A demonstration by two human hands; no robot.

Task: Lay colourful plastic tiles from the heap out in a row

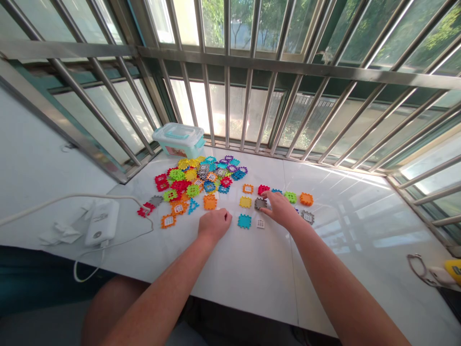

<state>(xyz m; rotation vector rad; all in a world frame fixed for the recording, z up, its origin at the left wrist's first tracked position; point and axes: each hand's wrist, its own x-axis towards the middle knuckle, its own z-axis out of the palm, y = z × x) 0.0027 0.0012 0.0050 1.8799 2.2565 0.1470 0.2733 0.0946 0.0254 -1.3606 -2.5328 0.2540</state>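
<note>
Grey square (260, 204) is sitting by the widely spread right hand (282, 207); bright pieces (190, 175) are lying between the fisted left hand (214, 223) and a box (179, 139).

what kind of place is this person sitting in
Probably a home window nook or enclosed balcony: metal bars line the windows, with trees outside, and colourful toy tiles lie on a white ledge beneath them.
</note>
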